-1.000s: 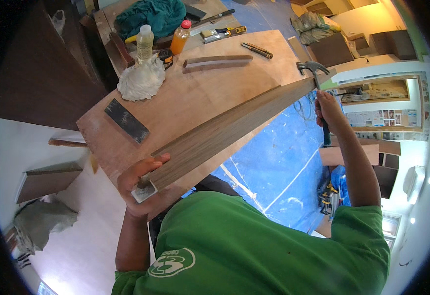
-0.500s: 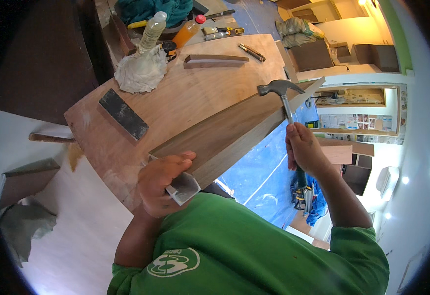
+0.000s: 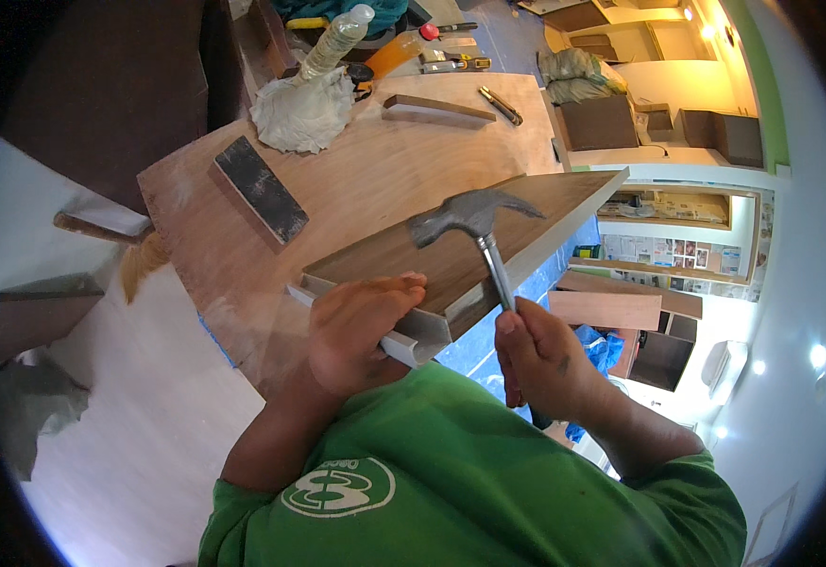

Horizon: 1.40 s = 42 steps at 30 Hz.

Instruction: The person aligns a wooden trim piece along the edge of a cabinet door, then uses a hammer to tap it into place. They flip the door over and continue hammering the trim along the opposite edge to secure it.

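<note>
My right hand is closed round the handle of a claw hammer, whose head hangs over a long brown wooden board. The board lies slantwise along the near edge of the worktable, running away to the far right. At the board's near end, my left hand grips it, fingers pressed together over the top. A pale, channel-like strip runs across that end under the left hand. The hand hides part of the strip and the joint.
On the worktable are a black sanding block, a short wooden strip, a utility knife and a white cloth. Behind them stand a clear bottle and an orange bottle. A brush sticks out at the left.
The hammer and right hand have moved left and closer, bringing the head over the board's near part. The left hand stays at the board's end, its fingers lying flatter. The view has shifted.
</note>
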Motion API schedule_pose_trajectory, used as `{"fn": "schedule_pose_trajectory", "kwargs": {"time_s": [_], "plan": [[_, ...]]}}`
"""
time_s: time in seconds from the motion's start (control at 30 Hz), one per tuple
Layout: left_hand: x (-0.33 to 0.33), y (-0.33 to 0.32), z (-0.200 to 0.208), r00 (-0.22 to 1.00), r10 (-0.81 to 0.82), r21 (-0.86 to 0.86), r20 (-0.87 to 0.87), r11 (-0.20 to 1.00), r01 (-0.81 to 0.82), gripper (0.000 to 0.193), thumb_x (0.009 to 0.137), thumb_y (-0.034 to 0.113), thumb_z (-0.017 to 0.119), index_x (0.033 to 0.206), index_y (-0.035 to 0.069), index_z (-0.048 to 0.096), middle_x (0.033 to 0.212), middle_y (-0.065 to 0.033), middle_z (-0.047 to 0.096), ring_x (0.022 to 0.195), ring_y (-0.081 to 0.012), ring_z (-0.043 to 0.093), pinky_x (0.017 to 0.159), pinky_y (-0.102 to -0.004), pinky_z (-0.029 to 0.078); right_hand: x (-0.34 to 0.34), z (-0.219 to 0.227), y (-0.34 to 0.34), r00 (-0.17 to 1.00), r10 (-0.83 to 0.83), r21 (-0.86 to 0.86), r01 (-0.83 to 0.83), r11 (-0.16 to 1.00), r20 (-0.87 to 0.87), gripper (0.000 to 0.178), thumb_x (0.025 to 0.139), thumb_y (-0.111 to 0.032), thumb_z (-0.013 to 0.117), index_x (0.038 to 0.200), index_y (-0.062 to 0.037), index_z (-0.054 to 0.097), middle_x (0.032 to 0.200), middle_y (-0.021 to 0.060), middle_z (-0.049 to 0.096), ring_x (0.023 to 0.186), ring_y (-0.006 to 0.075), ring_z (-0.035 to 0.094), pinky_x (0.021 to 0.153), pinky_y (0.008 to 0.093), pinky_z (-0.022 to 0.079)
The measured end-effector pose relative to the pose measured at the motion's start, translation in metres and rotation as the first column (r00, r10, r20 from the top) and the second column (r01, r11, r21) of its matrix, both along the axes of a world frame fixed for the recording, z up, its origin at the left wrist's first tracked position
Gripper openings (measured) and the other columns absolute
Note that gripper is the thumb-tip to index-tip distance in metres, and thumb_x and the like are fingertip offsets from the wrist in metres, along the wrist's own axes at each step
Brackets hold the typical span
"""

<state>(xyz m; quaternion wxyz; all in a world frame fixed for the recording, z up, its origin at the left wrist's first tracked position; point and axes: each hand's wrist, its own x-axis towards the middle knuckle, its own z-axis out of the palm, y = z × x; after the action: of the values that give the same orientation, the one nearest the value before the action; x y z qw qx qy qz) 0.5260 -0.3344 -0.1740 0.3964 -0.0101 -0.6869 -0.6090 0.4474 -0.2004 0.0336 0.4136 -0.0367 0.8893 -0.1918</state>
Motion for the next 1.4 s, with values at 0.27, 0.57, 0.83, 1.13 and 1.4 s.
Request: {"fn": "schedule_pose_trajectory", "kwargs": {"time_s": [0.27,0.57,0.83,1.13,1.4], "plan": [[-0.003,0.000,-0.002,1.000,-0.009,0.001,-0.018,1.000,0.009,0.045,0.068,0.014,0.088,0.108,0.001,0.073,0.111,-0.0155,0.080,0.099,-0.0315,0.079,0.081,-0.0390,0.063,0.019,-0.005,0.000,0.977,0.206,-0.038,-0.209,0.977,-0.062,0.040,0.117,-0.035,0.046,0.096,-0.0012,0.052,0.064,0.0087,0.050,0.058,0.0174,0.050,0.057,0.0401,0.045],[-0.003,0.005,-0.006,0.998,0.054,-0.023,0.014,0.998,-0.053,0.041,0.069,0.013,0.088,0.106,0.007,0.073,0.108,-0.0105,0.080,0.076,-0.0269,0.076,0.065,-0.0378,0.058,0.026,-0.005,-0.010,0.976,0.213,-0.056,-0.215,0.975,-0.040,0.039,0.117,-0.033,0.049,0.095,0.0000,0.052,0.065,0.0133,0.050,0.061,0.0189,0.047,0.060,0.0421,0.045],[0.000,0.006,-0.011,1.000,0.010,-0.031,0.000,0.999,-0.010,0.040,0.078,0.007,0.090,0.114,0.002,0.073,0.103,-0.0168,0.078,0.095,-0.0310,0.079,0.083,-0.0424,0.063,0.026,-0.006,-0.011,0.958,0.286,-0.142,-0.285,0.948,-0.015,0.039,0.117,-0.033,0.049,0.095,-0.0006,0.053,0.065,0.0110,0.050,0.061,0.0172,0.049,0.058,0.0407,0.044],[0.005,0.012,-0.016,0.997,0.019,-0.046,0.076,0.999,-0.015,0.055,0.065,0.019,0.089,0.117,0.008,0.074,0.103,-0.0136,0.078,0.086,-0.0315,0.077,0.072,-0.0417,0.059,0.022,-0.001,0.007,0.994,0.107,-0.138,-0.111,0.984,-0.036,0.041,0.117,-0.035,0.049,0.094,-0.0025,0.058,0.065,0.0034,0.049,0.058,0.0093,0.045,0.053,0.0351,0.040],[0.000,0.002,-0.007,0.999,-0.039,-0.050,-0.037,0.998,0.037,0.046,0.078,0.027,0.084,0.111,-0.001,0.071,0.104,-0.0174,0.079,0.097,-0.0346,0.079,0.078,-0.0424,0.062,-0.001,-0.010,0.040,0.979,0.115,-0.040,-0.123,0.992,-0.171,0.045,0.117,-0.037,0.045,0.091,-0.0021,0.057,0.066,0.0057,0.050,0.063,0.0148,0.048,0.059,0.0376,0.044]]}}
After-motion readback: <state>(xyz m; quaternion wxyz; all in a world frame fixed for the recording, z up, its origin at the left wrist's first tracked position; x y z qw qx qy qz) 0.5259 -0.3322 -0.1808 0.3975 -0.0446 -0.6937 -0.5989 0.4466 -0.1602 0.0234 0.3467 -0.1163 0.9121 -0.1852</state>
